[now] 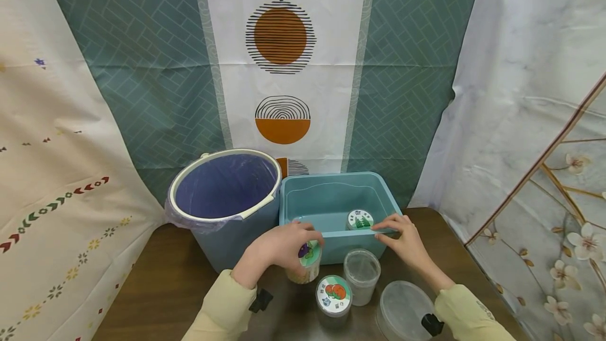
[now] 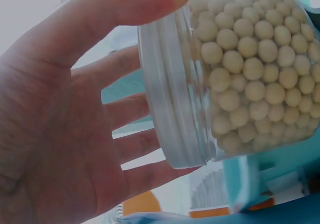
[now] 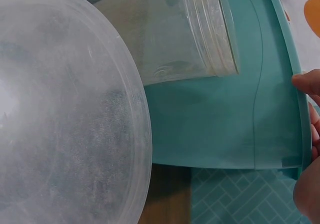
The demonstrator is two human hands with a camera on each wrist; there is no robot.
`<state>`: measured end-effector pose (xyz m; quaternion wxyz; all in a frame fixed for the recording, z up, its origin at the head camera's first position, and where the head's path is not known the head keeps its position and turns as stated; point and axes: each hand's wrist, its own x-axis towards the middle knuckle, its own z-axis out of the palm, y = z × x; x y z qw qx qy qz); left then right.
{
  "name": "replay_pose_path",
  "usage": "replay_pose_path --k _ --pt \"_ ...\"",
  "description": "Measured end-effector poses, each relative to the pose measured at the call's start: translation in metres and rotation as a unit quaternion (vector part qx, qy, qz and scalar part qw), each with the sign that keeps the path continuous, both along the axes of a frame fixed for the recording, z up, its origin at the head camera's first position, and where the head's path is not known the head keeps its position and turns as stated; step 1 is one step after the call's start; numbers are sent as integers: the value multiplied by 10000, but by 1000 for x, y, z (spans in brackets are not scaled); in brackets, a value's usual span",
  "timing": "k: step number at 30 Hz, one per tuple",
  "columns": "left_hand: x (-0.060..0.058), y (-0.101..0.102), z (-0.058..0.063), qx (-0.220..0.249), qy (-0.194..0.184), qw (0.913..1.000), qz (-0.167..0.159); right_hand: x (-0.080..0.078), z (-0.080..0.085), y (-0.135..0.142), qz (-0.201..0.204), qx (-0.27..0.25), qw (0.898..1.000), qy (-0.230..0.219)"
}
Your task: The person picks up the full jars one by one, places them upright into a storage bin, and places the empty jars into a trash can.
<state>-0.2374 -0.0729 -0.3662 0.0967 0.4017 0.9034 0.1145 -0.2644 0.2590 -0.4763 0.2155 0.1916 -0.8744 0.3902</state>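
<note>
My left hand [image 1: 286,246] grips one cylindrical clear plastic jar full of pale round balls [image 2: 260,78] by its lid [image 2: 170,98] — this jar is in front of the rectangular teal plastic bin [image 1: 338,250]. My right hand [image 1: 404,234] pinches the bin's front rim [image 1: 338,234] — thumb outside, fingers inside, near a round white-and-green label [image 1: 361,219].

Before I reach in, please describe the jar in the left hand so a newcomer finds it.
Start from the teal tub, right of the lined bucket. In front of this tub, the left hand grips a clear jar of round beige balls. Its lid label shows purple on green, whereas the neighbouring jar shows orange fruits.
</note>
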Motion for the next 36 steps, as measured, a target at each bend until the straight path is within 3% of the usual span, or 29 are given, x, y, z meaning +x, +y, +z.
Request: replay_pose_path --k 6,12,22,36 --pt "-10 6 18 -85 24 9998 -166 0 -1 0 -27 38 10000 34" --pt "-19 13 28 -188 -23 9992 -340 -1 -2 0 -12 -13 10000 -10" --pt "-40 22 45 -297 -269 9989 -246 -1 -2 1 -24 32 10000 72" --pt "-83 34 51 -331 -364 9987 -107 -2 -2 1 27 25 9999 142"
